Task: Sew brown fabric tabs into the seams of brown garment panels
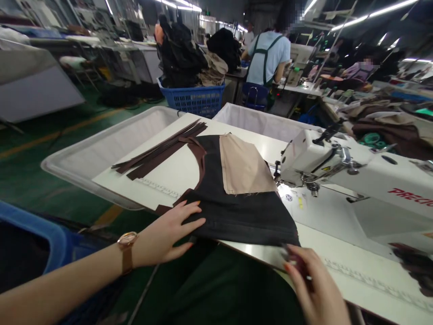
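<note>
In the head view, black fabric (pixel 237 214) is lying on the table (pixel 179 171). At its eight o'clock the left hand (pixel 164 232) is resting on it, fingers wide apart; at four o'clock the right hand (pixel 318 280) is gripping a blurred tool (pixel 296 261).

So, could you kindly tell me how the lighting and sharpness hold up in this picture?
Head view: strong glare on the worktop beside the sewing machine's needle area; head view: the right hand and the small object it holds are blurred, the left hand clearer; head view: the lap sits in deep shadow.
</note>
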The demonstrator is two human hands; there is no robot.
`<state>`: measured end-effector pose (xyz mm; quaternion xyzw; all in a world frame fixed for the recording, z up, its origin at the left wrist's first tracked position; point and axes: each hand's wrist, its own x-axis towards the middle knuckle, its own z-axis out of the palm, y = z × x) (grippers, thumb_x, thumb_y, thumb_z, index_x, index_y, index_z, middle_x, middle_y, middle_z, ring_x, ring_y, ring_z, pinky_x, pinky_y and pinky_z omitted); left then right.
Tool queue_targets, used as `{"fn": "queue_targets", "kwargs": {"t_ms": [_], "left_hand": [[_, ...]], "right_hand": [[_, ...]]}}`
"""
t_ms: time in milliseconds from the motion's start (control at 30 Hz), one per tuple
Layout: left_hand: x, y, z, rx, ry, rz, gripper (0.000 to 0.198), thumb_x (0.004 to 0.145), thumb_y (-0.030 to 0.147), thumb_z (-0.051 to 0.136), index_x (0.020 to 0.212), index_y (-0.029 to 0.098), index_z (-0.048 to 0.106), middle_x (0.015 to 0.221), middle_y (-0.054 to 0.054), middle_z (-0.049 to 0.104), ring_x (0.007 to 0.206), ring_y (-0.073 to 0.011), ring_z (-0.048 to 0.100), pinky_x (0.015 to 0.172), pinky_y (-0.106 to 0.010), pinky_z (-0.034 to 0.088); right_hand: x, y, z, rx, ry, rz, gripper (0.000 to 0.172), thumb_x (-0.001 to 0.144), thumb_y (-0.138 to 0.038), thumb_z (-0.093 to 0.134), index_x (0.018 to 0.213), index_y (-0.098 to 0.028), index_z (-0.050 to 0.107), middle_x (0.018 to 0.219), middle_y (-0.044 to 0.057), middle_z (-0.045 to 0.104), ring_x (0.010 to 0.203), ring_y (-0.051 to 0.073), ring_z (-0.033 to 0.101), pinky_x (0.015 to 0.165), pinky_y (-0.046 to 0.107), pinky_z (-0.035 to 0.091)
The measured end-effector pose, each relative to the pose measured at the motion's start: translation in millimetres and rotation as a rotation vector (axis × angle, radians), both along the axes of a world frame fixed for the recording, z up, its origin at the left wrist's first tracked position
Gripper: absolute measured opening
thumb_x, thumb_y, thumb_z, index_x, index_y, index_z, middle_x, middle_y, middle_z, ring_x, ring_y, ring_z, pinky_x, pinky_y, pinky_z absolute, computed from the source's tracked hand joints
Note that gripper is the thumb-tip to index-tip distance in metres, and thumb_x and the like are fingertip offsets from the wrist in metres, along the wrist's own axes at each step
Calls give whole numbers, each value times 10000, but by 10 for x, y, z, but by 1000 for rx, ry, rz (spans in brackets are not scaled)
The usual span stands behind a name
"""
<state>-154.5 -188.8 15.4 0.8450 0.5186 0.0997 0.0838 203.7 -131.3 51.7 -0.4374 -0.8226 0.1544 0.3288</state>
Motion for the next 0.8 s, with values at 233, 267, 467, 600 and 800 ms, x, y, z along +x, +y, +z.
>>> {"fn": "queue_targets", "kwargs": {"t_ms": [233, 267, 467, 600, 800], "left_hand": [[-4, -78, 76, -55, 49, 109, 674, 796, 187, 655, 1406, 295, 391, 1383, -102, 432, 1300, -299, 385, 1093, -500, 352], [-11, -81, 91, -72, 48, 112, 660, 797, 215, 666, 1398, 285, 402, 1395, -97, 438, 1303, -293, 387, 1101, -494, 341], [-43, -86, 86, -113, 65, 107, 680, 779, 426, 710, 1377, 241, 442, 1447, -101, 448, 1332, -310, 385, 1117, -511, 296], [-53, -85, 43, -81, 62, 124, 691, 754, 509, 712, 1354, 254, 482, 1431, -88, 480, 1297, -308, 441, 1087, -501, 337], [-66, -57, 32, -27, 49, 124, 659, 732, 505, 732, 1311, 263, 533, 1400, -82, 519, 1258, -292, 494, 1055, -471, 392]], "right_hand": [[-1492, 161, -240, -102, -305, 183, 221, 931, -217, 473, 1123, -212, 582, 1049, 69, 607, 736, 179, 674, 573, 276, 561], [-1561, 177, -255, -95, -333, 187, 223, 926, -207, 482, 1125, -214, 582, 1041, 63, 609, 719, 178, 672, 555, 274, 554], [-1583, 202, -310, -54, -377, 192, 229, 925, -202, 472, 1119, -191, 593, 1011, 65, 619, 693, 179, 670, 559, 283, 558], [-1621, 207, -308, -35, -400, 190, 240, 942, -220, 437, 1117, -181, 597, 997, 70, 625, 664, 172, 667, 526, 271, 545], [-1657, 205, -301, -22, -419, 176, 244, 960, -241, 410, 1102, -185, 601, 981, 63, 627, 624, 160, 655, 496, 263, 520]]}}
